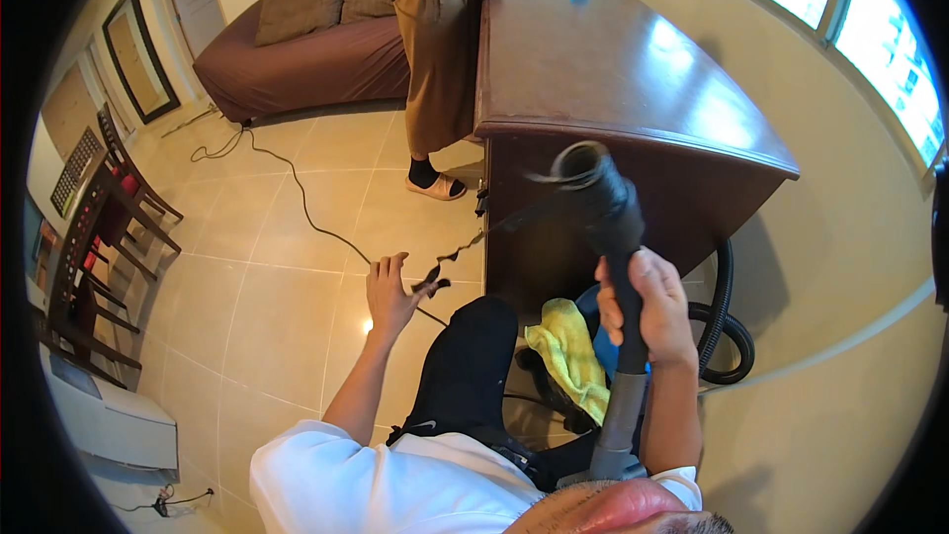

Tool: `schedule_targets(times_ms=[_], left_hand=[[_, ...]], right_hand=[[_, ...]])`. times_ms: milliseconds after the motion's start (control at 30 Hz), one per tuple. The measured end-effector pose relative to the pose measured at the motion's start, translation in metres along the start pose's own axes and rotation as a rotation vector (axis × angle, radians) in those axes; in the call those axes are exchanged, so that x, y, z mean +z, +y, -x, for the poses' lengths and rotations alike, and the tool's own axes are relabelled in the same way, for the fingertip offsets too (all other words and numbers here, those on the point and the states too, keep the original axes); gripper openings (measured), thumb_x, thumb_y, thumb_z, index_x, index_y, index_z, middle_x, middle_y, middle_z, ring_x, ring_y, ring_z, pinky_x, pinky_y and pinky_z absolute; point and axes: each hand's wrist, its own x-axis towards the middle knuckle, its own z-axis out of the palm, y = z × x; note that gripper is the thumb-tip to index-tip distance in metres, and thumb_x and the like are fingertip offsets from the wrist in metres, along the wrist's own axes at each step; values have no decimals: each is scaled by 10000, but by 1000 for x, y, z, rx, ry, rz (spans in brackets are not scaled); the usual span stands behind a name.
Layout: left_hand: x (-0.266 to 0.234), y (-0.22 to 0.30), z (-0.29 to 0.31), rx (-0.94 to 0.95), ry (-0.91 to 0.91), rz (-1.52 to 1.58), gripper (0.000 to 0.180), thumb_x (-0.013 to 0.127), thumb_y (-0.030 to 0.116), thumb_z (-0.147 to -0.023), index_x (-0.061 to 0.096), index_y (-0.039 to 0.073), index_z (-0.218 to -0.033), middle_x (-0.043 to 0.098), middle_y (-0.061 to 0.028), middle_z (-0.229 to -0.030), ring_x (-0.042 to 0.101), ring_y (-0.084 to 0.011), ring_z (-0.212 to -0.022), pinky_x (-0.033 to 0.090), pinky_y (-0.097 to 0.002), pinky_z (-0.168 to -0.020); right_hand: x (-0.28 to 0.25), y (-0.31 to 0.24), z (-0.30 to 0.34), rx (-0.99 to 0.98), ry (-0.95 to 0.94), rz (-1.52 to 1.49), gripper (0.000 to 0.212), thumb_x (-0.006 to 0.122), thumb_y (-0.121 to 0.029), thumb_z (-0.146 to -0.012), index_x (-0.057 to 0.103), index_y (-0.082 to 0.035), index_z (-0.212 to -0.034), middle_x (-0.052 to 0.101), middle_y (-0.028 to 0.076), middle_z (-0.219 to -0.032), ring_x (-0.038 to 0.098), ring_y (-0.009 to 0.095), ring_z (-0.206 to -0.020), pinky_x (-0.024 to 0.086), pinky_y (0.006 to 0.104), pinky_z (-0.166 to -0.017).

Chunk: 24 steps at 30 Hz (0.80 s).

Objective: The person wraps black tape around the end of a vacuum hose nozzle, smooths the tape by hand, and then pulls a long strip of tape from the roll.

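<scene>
The brown counter [633,69] stood ahead of you, its end panel blocking the way forward. The draped sofa [306,74] lay beyond its left side, and another person [435,79] stood between them. A black corrugated hose [728,311] curled beside the wall. The black tube [619,227] rose in front of the counter's end, your right hand [660,307] wrapped firmly around it. A yellow cloth [568,356] hung just left of it. Your left hand [388,302], fingers partly spread, met a black cord end [431,284]; I could not tell whether it gripped.
</scene>
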Motion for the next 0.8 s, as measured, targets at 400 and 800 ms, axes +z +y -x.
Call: schedule_targets(times_ms=[400,800], left_hand=[[-85,73,-109,100,-839,1213,431,660,225,-1014,605,15,-1387,658,-156,-1349,628,-275,-1243,489,-382,-1056],[-68,172,-119,436,-1930,1852,572,509,487,-1039,679,-59,-1046,705,-165,-730,696,-241,-727,531,-350,-741]], right_hand=[[28,28,-13,73,-243,205,346,591,-391,-1065,582,-52,-996,565,-5,-649,529,50,-519,450,226,-512],[8,31,17,22,-258,222,353,656,-400,-1025,630,-50,-1071,610,-13,-724,547,44,-557,458,215,-535]])
